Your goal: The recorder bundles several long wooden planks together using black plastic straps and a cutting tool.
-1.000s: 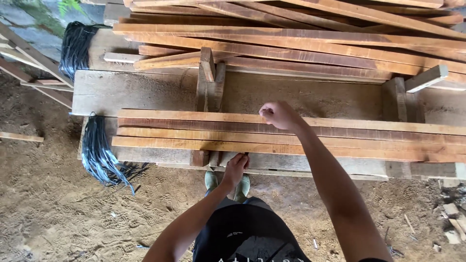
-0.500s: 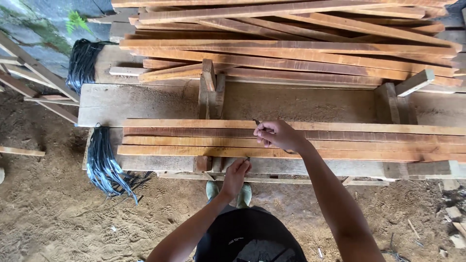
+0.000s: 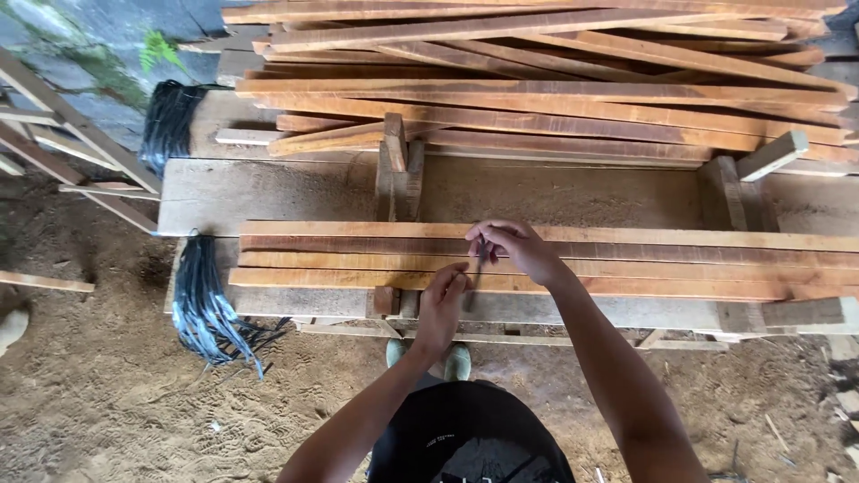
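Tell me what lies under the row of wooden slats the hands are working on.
The slats rest on a pale wooden bench. Below its front edge show the person's feet and sandy ground. The bench top directly beneath the slats is covered. The right hand holds a thin dark tool; the left hand touches the nearest slat.

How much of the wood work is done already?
Done: four slats lie side by side on the bench. In hand: the right hand holds a thin dark tool against them, and the left hand rests on the nearest slat's edge. Left, probably: a big pile of slats waits behind, so most of it seems undone.
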